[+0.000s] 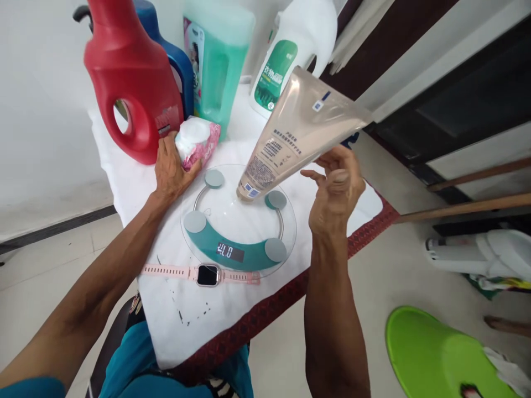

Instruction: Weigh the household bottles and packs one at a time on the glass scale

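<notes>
A beige squeeze tube (286,138) with printed text rests cap-down on a round glass scale (232,251), its wide flat end up and leaning right in view. The scale's small display is lit with digits. Just right of the tube is my right hand (337,190), its fingers partly curled but apart. Some fingertips lie close behind the tube's edge; whether they touch it I cannot tell. My left hand (172,168) has its fingers and thumb around a pink and white soft packet (197,141), beyond the scale's left rim.
Behind stand a red jug (133,83), a blue bottle (178,66), a green liquid bottle (219,66) and a white detergent bottle (286,55). A pink-strapped watch (208,275) lies before the scale on the white tablecloth (182,331). A green basin (427,354) sits on the floor.
</notes>
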{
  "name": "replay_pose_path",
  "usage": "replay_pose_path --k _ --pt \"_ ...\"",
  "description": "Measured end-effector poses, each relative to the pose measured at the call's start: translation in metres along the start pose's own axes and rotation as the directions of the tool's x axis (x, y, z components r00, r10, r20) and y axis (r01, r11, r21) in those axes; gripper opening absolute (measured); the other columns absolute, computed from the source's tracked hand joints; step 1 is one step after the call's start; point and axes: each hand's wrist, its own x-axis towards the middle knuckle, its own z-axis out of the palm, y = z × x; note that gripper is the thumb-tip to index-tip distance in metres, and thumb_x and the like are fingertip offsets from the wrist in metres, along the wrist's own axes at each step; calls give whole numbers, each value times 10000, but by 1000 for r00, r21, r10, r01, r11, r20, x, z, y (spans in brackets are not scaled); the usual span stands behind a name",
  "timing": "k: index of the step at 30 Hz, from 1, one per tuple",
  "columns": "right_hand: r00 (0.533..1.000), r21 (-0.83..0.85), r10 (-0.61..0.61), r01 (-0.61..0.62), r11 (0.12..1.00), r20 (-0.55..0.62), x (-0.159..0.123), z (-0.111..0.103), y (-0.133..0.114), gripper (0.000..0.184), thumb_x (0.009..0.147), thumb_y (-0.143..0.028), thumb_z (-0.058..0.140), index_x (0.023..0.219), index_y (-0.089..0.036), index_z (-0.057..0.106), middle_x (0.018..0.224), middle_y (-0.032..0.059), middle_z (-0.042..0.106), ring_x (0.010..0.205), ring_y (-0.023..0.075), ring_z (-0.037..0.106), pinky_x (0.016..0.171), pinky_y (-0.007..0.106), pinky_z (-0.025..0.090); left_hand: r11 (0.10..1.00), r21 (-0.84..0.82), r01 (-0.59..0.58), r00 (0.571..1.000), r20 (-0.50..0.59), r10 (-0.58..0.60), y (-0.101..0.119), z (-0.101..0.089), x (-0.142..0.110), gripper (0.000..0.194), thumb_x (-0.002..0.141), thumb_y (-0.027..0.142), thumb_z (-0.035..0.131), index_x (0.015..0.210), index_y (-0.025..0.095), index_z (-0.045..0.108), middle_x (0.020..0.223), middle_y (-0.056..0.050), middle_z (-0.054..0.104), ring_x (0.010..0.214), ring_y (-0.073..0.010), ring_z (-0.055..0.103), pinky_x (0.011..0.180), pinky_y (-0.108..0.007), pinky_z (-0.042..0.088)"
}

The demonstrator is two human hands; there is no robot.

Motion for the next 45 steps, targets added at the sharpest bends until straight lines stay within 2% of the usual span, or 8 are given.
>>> replay_pose_path --k 2,5,11,15,20,27,39,45 --pt "995 -48 -62 66 997 78 4 14 -26 542 888 -789 885 1149 -323 796 1227 83 809 1211 326 773 961 493 657 1000 -2 10 1000 -19 -10 1 2 -1 893 979 681 786 1625 120 532 1527 -246 652 1553 -458 596 1328 -682 503" --pt "998 -163 -53 56 985 27 7 32 -39 396 903 -647 943 959 -300 761 958 43 763 987 292 742 876 482 650 999 -27 21 999 -23 -22 2 3 -3 879 902 509 866 1620 131 527 1536 -268 655 1529 -482 606 1337 -678 500" --pt "993 -275 -92 67 959 -79 19 47 -33 524 912 -636 924 691 -291 597 650 -32 501 658 205 529 626 396 534 998 -61 24 1000 -10 -24 9 2 -7 840 886 442 853 1607 146 539 1474 -255 678 1403 -467 665 1253 -650 566" --pt "982 -248 -156 125 961 -108 56 58 -33 472 926 -637 888 758 -286 621 731 -18 548 783 233 619 700 391 577 995 -12 98 994 -47 -99 18 4 -10 811 894 428 815 1609 141 561 1414 -251 713 1303 -470 701 1130 -613 618" --pt "994 -142 -107 107 984 2 110 97 -10 501 927 -742 830 851 -283 642 862 13 664 975 273 707 783 389 613 989 38 143 987 -85 -139 25 1 -12 805 893 412 775 1613 108 579 1384 -260 731 1260 -482 712 1088 -611 609" --pt "996 -125 -4 16 992 89 126 152 33 555 889 -765 857 801 -267 630 750 -41 560 833 202 597 810 356 563 988 44 147 982 -126 -140 22 -6 -11 786 883 427 795 1590 145 599 1374 -241 734 1255 -478 697 1076 -601 601" --pt "981 100 73 -92 991 178 125 158 67 608 767 -824 949 853 -256 748 795 -21 692 795 189 629 769 370 582 977 133 168 984 -89 -157 29 -13 -8 807 854 422 791 1577 111 616 1385 -264 721 1260 -486 671 1116 -608 554" --pt "956 27 41 -51 998 292 123 129 52 670 851 -906 846 1106 -287 822 1115 49 850 1074 285 757 992 467 642 988 113 108 987 -129 -93 18 -9 -8 830 888 519 759 1586 94 613 1356 -278 709 1257 -497 663 1129 -647 543"
